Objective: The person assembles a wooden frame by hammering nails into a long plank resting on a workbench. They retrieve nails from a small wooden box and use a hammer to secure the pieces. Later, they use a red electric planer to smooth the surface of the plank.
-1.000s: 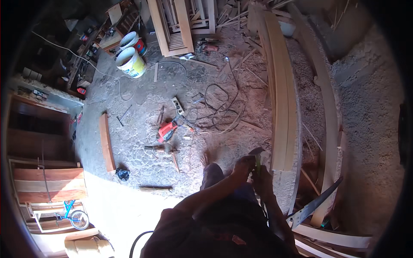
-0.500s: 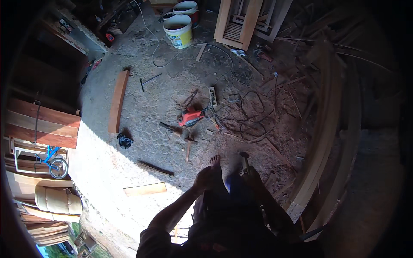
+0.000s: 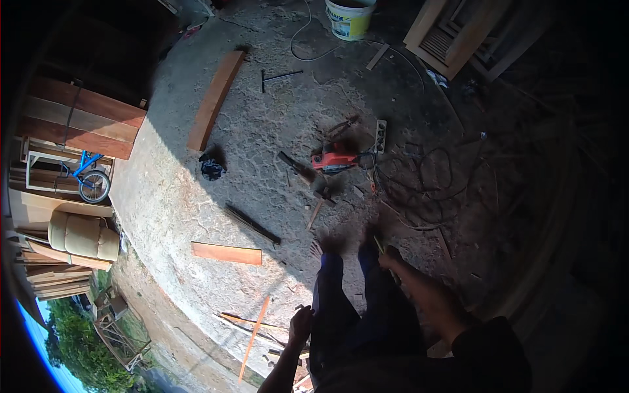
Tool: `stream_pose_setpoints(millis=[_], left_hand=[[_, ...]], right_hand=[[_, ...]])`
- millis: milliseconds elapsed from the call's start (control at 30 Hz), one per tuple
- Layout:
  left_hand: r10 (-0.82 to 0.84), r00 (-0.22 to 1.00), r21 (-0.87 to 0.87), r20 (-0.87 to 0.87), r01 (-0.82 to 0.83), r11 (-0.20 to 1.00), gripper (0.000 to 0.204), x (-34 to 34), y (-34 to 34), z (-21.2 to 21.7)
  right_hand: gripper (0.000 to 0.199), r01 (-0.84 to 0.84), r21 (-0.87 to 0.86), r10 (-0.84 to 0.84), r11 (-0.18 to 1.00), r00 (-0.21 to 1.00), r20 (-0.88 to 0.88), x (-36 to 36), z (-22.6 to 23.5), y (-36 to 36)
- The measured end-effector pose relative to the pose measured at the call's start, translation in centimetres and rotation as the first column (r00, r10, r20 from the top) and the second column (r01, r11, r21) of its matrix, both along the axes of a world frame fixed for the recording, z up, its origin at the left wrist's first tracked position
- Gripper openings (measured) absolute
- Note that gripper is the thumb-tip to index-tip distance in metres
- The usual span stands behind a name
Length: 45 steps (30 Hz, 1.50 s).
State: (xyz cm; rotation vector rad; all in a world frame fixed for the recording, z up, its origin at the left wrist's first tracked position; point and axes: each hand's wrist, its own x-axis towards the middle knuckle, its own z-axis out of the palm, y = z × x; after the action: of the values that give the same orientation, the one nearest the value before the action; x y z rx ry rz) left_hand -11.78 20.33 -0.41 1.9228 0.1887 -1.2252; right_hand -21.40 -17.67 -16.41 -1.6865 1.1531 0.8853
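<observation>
My right hand (image 3: 389,257) is wrapped round the pale handle of a hammer (image 3: 379,245), beside my right leg; its head is lost in dark shadow. My left hand (image 3: 301,324) hangs by my left leg with its fingers curled in, and whatever they may hold is hidden. Ahead of my feet, on the rough floor, lie a red power tool (image 3: 334,160) with a dark cord and a wooden-handled tool (image 3: 316,213). A short orange-brown board (image 3: 227,253) lies to the left in the sunlight.
Loops of cable (image 3: 426,190) and a power strip (image 3: 381,136) lie right of the red tool. A long plank (image 3: 216,101) and a black plastic bag (image 3: 211,168) are at left. Stacked boards (image 3: 78,118) line the left edge. A bucket (image 3: 349,21) and wooden frames (image 3: 452,39) stand far off.
The view has swung, so the floor things sit farther right and mostly higher. My left hand has dropped from in front of my leg to beside it. The hammer stays in my right hand.
</observation>
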Motion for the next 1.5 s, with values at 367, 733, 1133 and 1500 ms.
stream_pose_setpoints(millis=[367, 733, 1133, 1500], left_hand=[[-0.705, 0.576, -0.008, 0.413, 0.777, 0.630, 0.049, -1.2, 5.9, -13.5], [-0.604, 0.796, -0.222, 0.032, 0.595, 0.772, 0.068, 10.0, 6.2, -11.7], [-0.946, 0.296, -0.302, 0.129, 0.921, 0.247, 0.080, 14.2, 8.0, -15.5], [-0.962, -0.250, -0.057, 0.110, 0.965, -0.257, 0.076, 17.6, -12.7, -4.8]], right_hand=[[0.030, -0.344, -0.253, 0.386, 0.904, 0.911, 0.142, 13.9, -12.3, 9.7], [0.041, -0.097, -0.430, 0.262, 0.897, 0.902, 0.344, 31.2, -34.4, 13.2], [0.051, 0.043, -0.100, -0.023, 0.994, 0.981, 0.193, 13.3, -6.8, 16.4], [0.055, 0.586, -0.762, -0.339, 0.275, 0.801, 0.493, -20.6, 17.0, 6.2]])
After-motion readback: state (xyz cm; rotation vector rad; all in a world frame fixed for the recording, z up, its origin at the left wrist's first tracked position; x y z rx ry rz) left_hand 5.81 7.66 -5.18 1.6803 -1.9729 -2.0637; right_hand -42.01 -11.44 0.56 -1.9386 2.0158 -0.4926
